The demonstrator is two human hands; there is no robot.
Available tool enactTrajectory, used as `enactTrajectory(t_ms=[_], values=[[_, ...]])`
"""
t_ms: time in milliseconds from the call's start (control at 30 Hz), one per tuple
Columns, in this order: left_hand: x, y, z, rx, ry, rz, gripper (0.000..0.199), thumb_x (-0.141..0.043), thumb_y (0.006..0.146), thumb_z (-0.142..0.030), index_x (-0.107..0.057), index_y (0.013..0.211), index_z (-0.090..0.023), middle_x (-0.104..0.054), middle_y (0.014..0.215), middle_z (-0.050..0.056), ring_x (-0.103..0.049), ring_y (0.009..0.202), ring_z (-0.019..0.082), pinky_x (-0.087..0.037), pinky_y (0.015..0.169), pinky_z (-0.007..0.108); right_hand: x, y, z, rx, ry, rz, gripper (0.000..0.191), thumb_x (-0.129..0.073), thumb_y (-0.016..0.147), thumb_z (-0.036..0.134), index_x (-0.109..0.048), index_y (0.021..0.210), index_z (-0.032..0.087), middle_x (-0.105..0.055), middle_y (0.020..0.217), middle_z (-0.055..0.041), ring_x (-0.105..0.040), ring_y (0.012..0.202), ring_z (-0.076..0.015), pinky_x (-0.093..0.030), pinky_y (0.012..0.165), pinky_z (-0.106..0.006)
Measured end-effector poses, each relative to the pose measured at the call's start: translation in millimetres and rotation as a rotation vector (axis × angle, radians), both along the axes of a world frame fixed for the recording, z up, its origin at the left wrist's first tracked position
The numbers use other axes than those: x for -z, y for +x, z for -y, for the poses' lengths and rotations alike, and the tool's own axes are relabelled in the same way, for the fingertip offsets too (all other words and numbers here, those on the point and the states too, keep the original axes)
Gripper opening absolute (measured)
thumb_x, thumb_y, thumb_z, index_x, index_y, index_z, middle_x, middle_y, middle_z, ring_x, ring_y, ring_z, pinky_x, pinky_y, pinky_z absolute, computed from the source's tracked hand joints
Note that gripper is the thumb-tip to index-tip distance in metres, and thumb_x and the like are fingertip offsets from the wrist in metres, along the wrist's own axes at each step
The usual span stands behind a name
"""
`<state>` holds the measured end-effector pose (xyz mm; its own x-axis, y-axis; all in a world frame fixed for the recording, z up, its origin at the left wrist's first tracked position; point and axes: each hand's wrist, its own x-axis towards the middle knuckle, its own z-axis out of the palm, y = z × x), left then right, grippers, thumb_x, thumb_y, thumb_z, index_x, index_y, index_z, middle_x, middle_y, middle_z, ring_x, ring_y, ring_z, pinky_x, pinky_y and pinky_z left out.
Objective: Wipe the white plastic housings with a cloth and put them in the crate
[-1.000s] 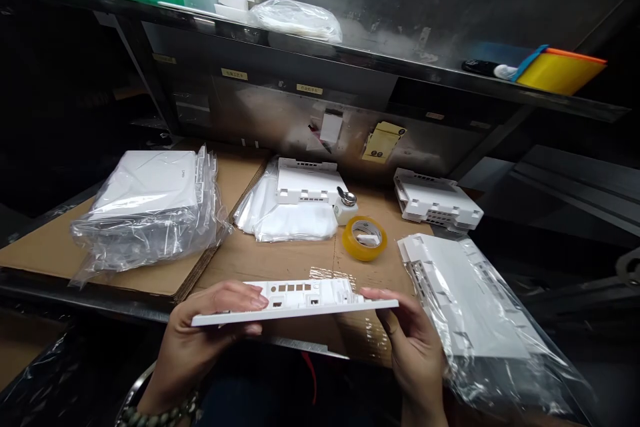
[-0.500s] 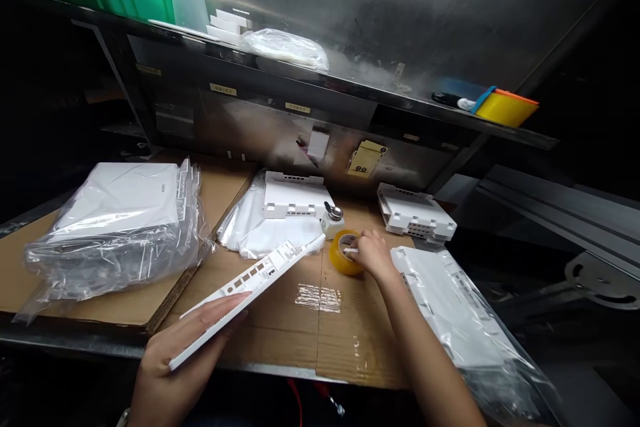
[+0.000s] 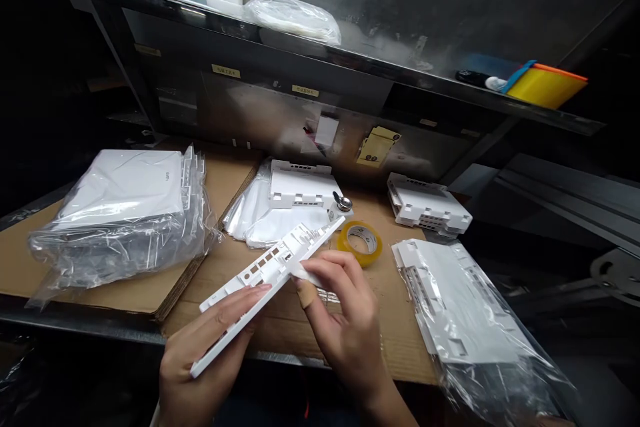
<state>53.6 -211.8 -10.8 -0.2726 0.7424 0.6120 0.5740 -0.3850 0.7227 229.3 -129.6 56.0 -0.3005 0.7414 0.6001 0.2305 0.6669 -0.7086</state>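
Observation:
My left hand grips the lower left end of a white plastic casing, a shell with a row of square port cutouts, held tilted above the cardboard. Pinched between the thumb and fingers of my right hand is a small soft-looking white piece, cloth or paper. It touches the casing's near edge, close to the ports. The thumb wears a tan bandage. Just beyond that hand, a roll of yellowish clear tape lies flat on the cardboard.
Bagged white casings lie at left, with another bagged stack at right. Further casings sit at the back, beside a small bottle with a metal top; more casings are back right. A metal shelf runs above.
My right hand has moved left from the tape roll to the casing, bringing the small white piece against its edge. The casing in my left hand shifted slightly right. The view tilted a little.

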Motion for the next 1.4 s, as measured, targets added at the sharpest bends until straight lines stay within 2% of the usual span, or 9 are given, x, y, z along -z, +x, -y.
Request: enactTrajectory(t_ms=[300,500,700,867,1000,1100,1200,1300,1400], values=[[-4.2,7.7,4.3,0.097,0.005,-0.032,0.05,-0.059,0.092,0.0,-0.067,0.13,-0.031,-0.073,0.128,-0.003,-0.068,0.118,0.019,-0.05,0.107,0.029,2.3,-8.5,17.2,-0.079,0.177,-0.005,0.024,-0.07,0.088,0.008,-0.071,0.109,0.019,-0.072,0.098,-0.0066,-0.07,0.087,-0.0168,-0.062,0.08,-0.028],[-5.7,12.4,3.4,0.003,0.052,-0.108,0.044,-0.07,0.088,-0.002,-0.072,0.124,-0.027,-0.077,0.118,-0.001,-0.072,0.106,0.021,-0.052,0.103,0.033,5.1,0.7,1.9,0.167,0.085,-0.014,0.015,-0.067,0.092,0.012,-0.072,0.103,0.022,-0.068,0.096,-0.0056,-0.068,0.086,-0.0175,-0.061,0.073,-0.03],[-6.7,8.9,7.3,0.092,0.02,-0.028,0.045,-0.064,0.091,-0.004,-0.069,0.126,-0.032,-0.074,0.127,-0.006,-0.07,0.113,0.017,-0.049,0.105,0.024,1.8,-11.1,24.0,-0.049,0.207,-0.017,0.021,-0.068,0.09,0.012,-0.071,0.108,0.022,-0.074,0.093,-0.0058,-0.07,0.08,-0.0183,-0.062,0.073,-0.032],[-17.1,19.3,10.6,-0.029,0.038,0.031,0.03,-0.073,0.088,-0.011,-0.078,0.11,-0.032,-0.08,0.109,-0.006,-0.074,0.097,0.017,-0.052,0.101,0.027,2.1,19.1,-32.4,0.27,0.034,-0.089,0.009,-0.068,0.093,0.02,-0.076,0.095,0.022,-0.069,0.093,-0.0045,-0.068,0.083,-0.0155,-0.059,0.069,-0.027],[-30.3,21.5,13.6,-0.1,-0.073,0.21,0.02,-0.077,0.086,-0.025,-0.08,0.1,-0.039,-0.081,0.102,-0.012,-0.076,0.091,0.015,-0.056,0.094,0.021,1.0,61.5,-73.5,0.627,0.134,-0.134,0.01,-0.072,0.089,0.027,-0.077,0.091,0.018,-0.07,0.091,-0.0048,-0.067,0.084,-0.0186,-0.058,0.074,-0.034],[-39.0,17.8,12.0,-0.137,-0.144,0.312,0.015,-0.082,0.08,-0.032,-0.082,0.093,-0.04,-0.082,0.094,-0.011,-0.077,0.083,0.016,-0.06,0.085,0.018,-6.5,81.3,-70.9,0.817,0.203,-0.264,0.015,-0.079,0.084,0.031,-0.078,0.088,0.017,-0.07,0.087,-0.0044,-0.067,0.084,-0.0202,-0.055,0.074,-0.036],[-44.1,15.5,8.3,-0.113,-0.178,0.377,0.015,-0.086,0.075,-0.031,-0.083,0.088,-0.037,-0.082,0.087,-0.008,-0.077,0.078,0.017,-0.062,0.077,0.018,-16.4,80.6,-45.9,0.704,0.102,-0.384,0.016,-0.082,0.082,0.032,-0.078,0.09,0.019,-0.069,0.085,-0.0018,-0.066,0.073,-0.0158,-0.053,0.065,-0.03],[-45.5,17.0,5.7,-0.139,-0.221,0.44,0.013,-0.088,0.073,-0.033,-0.083,0.085,-0.034,-0.082,0.085,-0.006,-0.077,0.079,0.018,-0.061,0.077,0.018,-22.1,64.9,-17.4,0.365,-0.147,-0.397,0.013,-0.075,0.09,0.032,-0.074,0.1,0.022,-0.073,0.093,-0.0013,-0.064,0.058,-0.0099,-0.052,0.053,-0.025],[-44.8,17.0,4.4,-0.099,-0.275,0.444,0.016,-0.089,0.073,-0.037,-0.084,0.087,-0.033,-0.082,0.088,-0.003,-0.077,0.081,0.019,-0.06,0.078,0.019,-20.6,45.4,-1.3,-0.013,-0.387,-0.29,0.012,-0.061,0.101,0.033,-0.065,0.109,0.026,-0.069,0.127,-0.005,-0.068,0.06,-0.0084,-0.055,0.052,-0.025]])
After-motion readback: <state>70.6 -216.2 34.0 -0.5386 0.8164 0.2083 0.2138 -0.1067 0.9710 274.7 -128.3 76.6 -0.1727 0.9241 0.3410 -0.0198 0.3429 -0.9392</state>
